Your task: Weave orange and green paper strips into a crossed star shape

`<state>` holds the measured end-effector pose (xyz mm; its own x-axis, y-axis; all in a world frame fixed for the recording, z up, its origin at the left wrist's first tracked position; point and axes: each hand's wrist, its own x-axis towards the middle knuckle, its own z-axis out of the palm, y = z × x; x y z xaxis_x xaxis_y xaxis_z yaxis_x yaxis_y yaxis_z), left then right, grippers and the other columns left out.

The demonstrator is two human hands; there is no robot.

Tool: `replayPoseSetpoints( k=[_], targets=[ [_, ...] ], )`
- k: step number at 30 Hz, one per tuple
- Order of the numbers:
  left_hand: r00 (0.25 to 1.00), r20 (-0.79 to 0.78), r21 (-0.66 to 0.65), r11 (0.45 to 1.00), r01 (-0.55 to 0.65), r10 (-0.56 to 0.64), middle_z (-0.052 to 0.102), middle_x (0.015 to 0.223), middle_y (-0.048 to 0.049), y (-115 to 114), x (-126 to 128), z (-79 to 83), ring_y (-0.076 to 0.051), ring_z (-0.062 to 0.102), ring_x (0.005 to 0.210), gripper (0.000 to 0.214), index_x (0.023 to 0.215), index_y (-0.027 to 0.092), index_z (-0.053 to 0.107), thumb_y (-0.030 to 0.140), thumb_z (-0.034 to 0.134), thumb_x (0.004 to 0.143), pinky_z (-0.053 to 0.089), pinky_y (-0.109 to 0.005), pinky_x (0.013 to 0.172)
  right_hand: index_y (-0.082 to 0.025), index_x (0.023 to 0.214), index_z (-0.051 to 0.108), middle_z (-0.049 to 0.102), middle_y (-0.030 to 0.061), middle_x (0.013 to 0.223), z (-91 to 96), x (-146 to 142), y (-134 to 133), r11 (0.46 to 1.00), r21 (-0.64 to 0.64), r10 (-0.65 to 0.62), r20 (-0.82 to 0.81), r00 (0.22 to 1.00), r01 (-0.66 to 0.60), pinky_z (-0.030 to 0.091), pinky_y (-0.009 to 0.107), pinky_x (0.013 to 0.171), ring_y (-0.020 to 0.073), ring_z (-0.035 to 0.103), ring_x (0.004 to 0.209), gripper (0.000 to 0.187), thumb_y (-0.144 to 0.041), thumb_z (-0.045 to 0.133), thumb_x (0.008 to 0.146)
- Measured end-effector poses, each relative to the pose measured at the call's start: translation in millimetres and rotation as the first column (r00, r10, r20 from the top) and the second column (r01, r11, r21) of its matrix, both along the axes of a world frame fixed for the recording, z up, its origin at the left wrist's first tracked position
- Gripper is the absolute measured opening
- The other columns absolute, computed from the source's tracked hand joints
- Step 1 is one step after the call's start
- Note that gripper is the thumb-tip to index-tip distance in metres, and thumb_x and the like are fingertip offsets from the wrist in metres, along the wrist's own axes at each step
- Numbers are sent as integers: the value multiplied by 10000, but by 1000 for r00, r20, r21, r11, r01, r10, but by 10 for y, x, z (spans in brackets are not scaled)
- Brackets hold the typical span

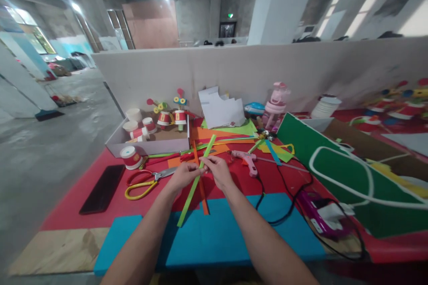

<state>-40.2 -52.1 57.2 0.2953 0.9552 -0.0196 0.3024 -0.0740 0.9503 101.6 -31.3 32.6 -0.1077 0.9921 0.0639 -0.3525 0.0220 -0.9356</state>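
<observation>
My left hand (pixel 185 174) and my right hand (pixel 217 171) meet over the middle of the table, fingertips pinched together. Between them is a lime-green paper strip (pixel 189 200), slanting from upper right to lower left. An orange paper strip (pixel 203 196) crosses it at the fingers; whether it is attached there is hidden. Left of my left hand lie scissors (pixel 165 173) with red and yellow handles. A pink hot glue gun (pixel 247 161) rests to the right of my right hand, its black cord running toward the table's front right.
A white box (pixel 150 146) holds paper cups and cup figures at the back left. Near it lie a cup (pixel 130 157) and a black phone (pixel 102 189). At right stand a green-sided box (pixel 337 182) and a purple power strip (pixel 319 216). A grey partition (pixel 160 71) closes the back.
</observation>
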Motion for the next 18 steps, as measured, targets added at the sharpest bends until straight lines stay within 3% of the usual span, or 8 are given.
replayPoseSetpoints(
  k=[6,13,18],
  targets=[
    [991,1,-148,980,136,-137,479,494,24,-23,-101,43,-55,272,435,441,652,112,668,552,678,683,172,-232,438,-162,648,663,509,-45,487,29,127,76,995,-24,-101,-74,992,99,330,209,449,69,419,457,281,-420,773,625],
    [965,17,-256,932,256,-260,378,442,57,-63,-138,104,-49,235,400,435,678,117,683,552,690,676,152,-234,408,-167,631,653,490,-44,479,56,286,167,970,-37,-242,-127,962,239,319,227,423,73,401,442,298,-440,770,611],
    [940,9,-273,904,329,-340,381,420,54,-57,-177,106,-51,263,379,398,683,116,686,514,684,699,163,-228,402,-180,722,672,514,-51,508,72,365,204,945,-72,-328,-205,922,320,350,203,425,66,430,456,315,-444,788,594]
  ],
)
